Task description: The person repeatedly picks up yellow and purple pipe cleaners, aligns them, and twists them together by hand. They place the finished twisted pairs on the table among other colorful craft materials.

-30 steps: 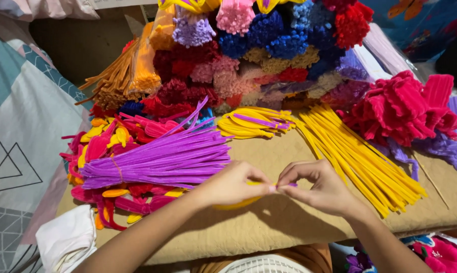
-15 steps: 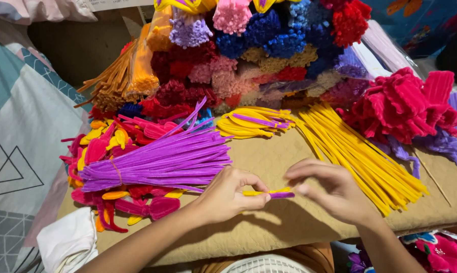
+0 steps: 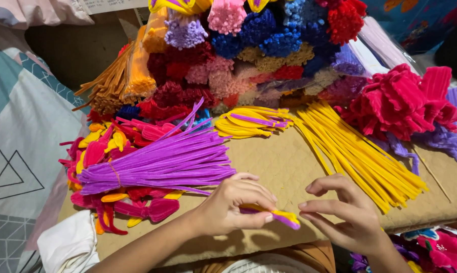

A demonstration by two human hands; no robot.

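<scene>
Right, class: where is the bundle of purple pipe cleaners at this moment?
In the head view, the purple pipe cleaner bundle lies left of centre on the tan board, above the left hand and over red and yellow bent shapes.

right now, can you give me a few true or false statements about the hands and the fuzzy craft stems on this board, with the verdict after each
1. The left hand pinches a small yellow and purple piece. True.
2. The right hand holds a pair of scissors. False: it holds nothing, fingers spread beside the piece.
3. The purple stem bundle lies left of the left hand. True.
4. The long yellow stems stand upright in a jar. False: they lie flat on the tan board.
5. Pink stems lie heaped at the right. True.
</scene>
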